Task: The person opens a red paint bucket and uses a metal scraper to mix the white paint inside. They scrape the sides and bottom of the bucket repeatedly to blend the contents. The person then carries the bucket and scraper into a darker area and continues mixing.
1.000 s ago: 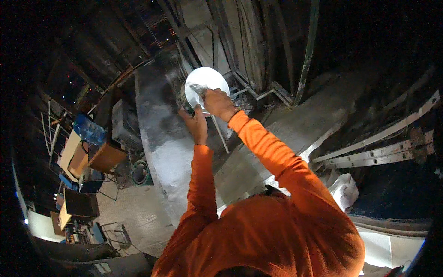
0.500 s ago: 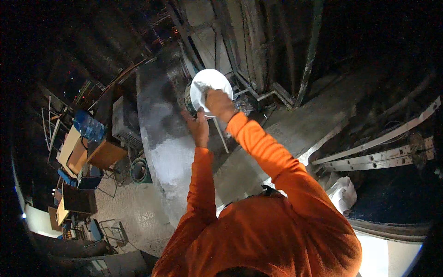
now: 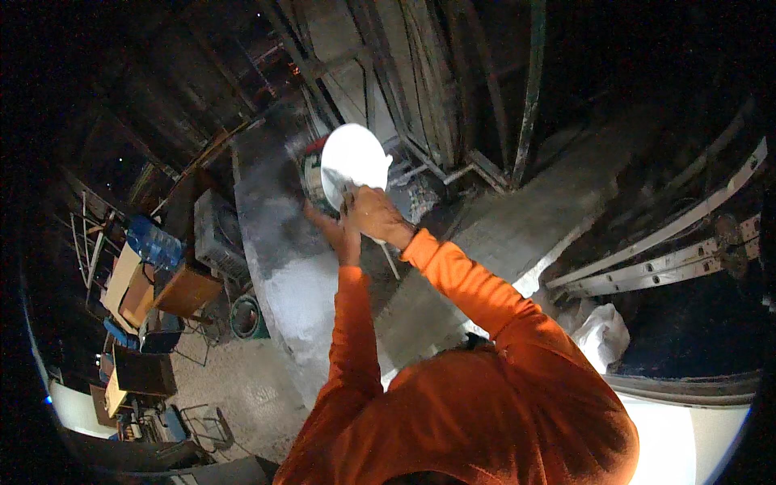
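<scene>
A round white plate or shallow bowl [image 3: 354, 155], too brightly lit to show its surface, is held up in front of me. My left hand [image 3: 343, 238] grips its lower left edge, the thumb close to my right hand. At the bottom rim my right hand [image 3: 377, 215] presses with curled fingers. A dark patch shows by those fingertips, but whether they hold anything is hidden. Behind the plate's left side stands a container [image 3: 312, 174] with a pale greenish wall and some red near its top. A thin pale stick [image 3: 392, 263] slants below my right hand.
Beneath lies a grey ledge [image 3: 295, 283] with a whitish patch. Metal frames and pipes [image 3: 477, 166] stand beyond. A metal ladder [image 3: 647, 279] and a white sack [image 3: 602, 335] lie at right. At left are a blue water bottle [image 3: 153, 242], desks, chairs and a round green-rimmed bin [image 3: 246, 317].
My right hand has moved from the plate's middle down to its lower rim. The plate has shifted slightly left, and the container behind it shows more.
</scene>
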The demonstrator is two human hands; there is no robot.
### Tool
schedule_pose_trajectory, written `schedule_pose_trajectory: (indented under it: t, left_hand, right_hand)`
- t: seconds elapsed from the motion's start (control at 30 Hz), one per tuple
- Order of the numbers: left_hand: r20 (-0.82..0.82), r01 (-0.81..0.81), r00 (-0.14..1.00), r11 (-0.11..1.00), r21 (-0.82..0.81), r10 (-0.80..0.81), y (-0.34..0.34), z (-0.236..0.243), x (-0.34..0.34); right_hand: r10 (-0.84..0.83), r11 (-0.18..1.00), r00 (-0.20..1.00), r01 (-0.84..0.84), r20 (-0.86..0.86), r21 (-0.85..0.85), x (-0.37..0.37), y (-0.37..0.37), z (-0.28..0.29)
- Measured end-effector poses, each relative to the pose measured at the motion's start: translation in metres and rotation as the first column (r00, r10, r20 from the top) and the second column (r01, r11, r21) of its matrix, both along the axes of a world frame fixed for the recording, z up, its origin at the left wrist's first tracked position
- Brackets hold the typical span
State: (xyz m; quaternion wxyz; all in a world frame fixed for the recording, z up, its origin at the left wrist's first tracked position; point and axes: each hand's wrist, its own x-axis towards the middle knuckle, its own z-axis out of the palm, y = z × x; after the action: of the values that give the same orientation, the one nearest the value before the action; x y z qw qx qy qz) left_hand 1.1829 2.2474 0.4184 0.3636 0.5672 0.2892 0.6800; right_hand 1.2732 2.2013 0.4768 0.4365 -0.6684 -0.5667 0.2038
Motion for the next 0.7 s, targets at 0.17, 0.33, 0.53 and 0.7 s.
schedule_pose_trajectory:
  t: [0.17, 0.33, 0.53, 0.7]
  left_hand:
    - [-0.218, -0.159, 0.964, 0.987, -0.023, 0.15, -0.005, -0.011, -0.002]
    - [-0.124, -0.181, 0.977, 0.982, -0.057, 0.173, 0.009, -0.028, -0.016]
    - [-0.262, -0.235, 0.931, 0.967, 0.099, 0.253, -0.007, -0.007, -0.003]
    - [-0.094, -0.14, 0.983, 0.972, 0.19, 0.16, 0.02, -0.003, -0.016]
  right_hand:
    - [-0.225, 0.973, 0.974, 0.224, 0.004, 0.044, 0.012, 0.03, 0.006]
    - [-0.03, 0.997, 0.996, 0.023, -0.089, -0.074, 0.014, 0.026, -0.002]
    - [-0.085, 0.996, 0.985, 0.079, -0.15, -0.048, 0.027, 0.052, -0.001]
    - [-0.104, 0.977, 0.991, 0.087, 0.079, 0.196, -0.007, 0.033, -0.034]
